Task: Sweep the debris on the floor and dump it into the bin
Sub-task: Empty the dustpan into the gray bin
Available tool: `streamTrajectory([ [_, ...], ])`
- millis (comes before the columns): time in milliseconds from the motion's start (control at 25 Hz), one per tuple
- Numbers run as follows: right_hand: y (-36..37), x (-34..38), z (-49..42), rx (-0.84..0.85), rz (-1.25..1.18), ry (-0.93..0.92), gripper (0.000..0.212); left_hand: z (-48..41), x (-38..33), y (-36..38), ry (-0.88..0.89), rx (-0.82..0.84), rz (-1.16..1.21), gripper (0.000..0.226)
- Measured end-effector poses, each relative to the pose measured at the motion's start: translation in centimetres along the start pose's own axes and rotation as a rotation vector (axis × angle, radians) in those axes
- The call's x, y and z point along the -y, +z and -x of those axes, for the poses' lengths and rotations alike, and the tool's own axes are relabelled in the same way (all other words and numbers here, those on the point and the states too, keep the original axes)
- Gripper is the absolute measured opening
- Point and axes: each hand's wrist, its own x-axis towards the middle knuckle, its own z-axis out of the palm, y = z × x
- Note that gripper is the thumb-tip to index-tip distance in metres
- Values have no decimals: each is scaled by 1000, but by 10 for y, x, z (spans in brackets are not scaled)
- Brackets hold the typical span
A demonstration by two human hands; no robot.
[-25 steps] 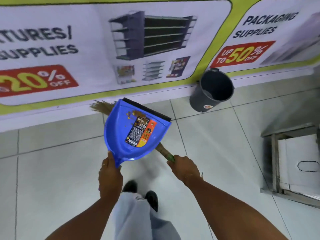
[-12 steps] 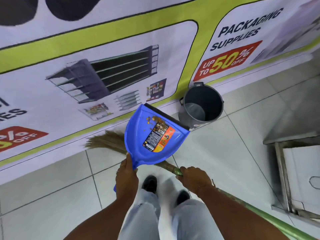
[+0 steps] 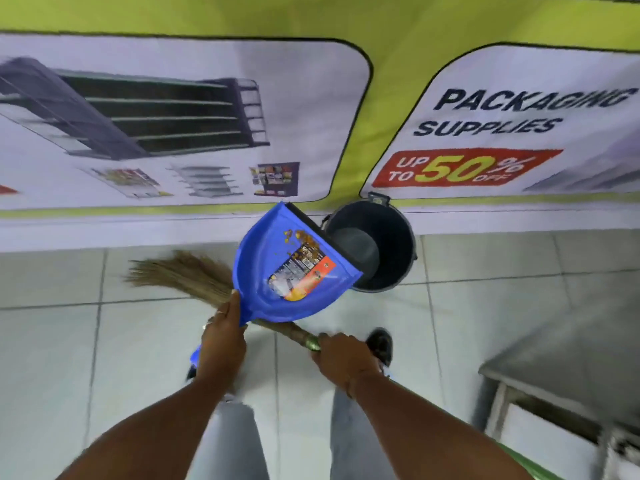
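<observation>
My left hand [image 3: 223, 336] grips the handle of a blue dustpan [image 3: 266, 258] and holds it up off the floor. Brown debris [image 3: 304, 239] lies in the pan near its black lip, above an orange label. The lip overlaps the left rim of a dark grey bin [image 3: 398, 258] that stands against the wall. My right hand [image 3: 341, 360] is shut on the handle of a straw broom [image 3: 180, 273]. The broom's bristles stick out to the left under the dustpan.
A printed banner [image 3: 485, 126] covers the wall just behind the bin. A metal table or stand [image 3: 568, 362] fills the lower right. The floor is pale tile [image 3: 485, 306]. My legs and dark shoes show below my hands.
I have stepped closer to the bin. The dustpan moved right and forward, from well left of the bin to overlapping its rim. Both hands keep their grips.
</observation>
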Motion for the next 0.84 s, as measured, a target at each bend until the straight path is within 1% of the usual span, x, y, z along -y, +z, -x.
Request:
streamTrajectory([
  [80, -5, -49, 0, 51, 60, -41, 39, 1, -34, 28, -47, -2, -28, 68],
  [240, -10, -108, -2, 138, 94, -83, 39, 0, -91, 61, -66, 7, -63, 68],
  [360, -18, -136, -12, 204, 149, -100, 41, -5, -131, 81, -81, 43, -119, 68],
  [480, -31, -152, -21, 247, 195, -129, 44, -8, -156, 94, -107, 92, -202, 66],
  [560, -40, -160, -28, 245, 205, -147, 44, -11, -170, 103, -107, 90, -244, 63],
  [680, -50, -171, -38, 238, 230, -169, 42, -20, -193, 113, -102, 49, -238, 55],
  [840, -57, -179, -48, 225, 238, -161, 39, -36, -219, 117, -81, 18, -294, 29],
])
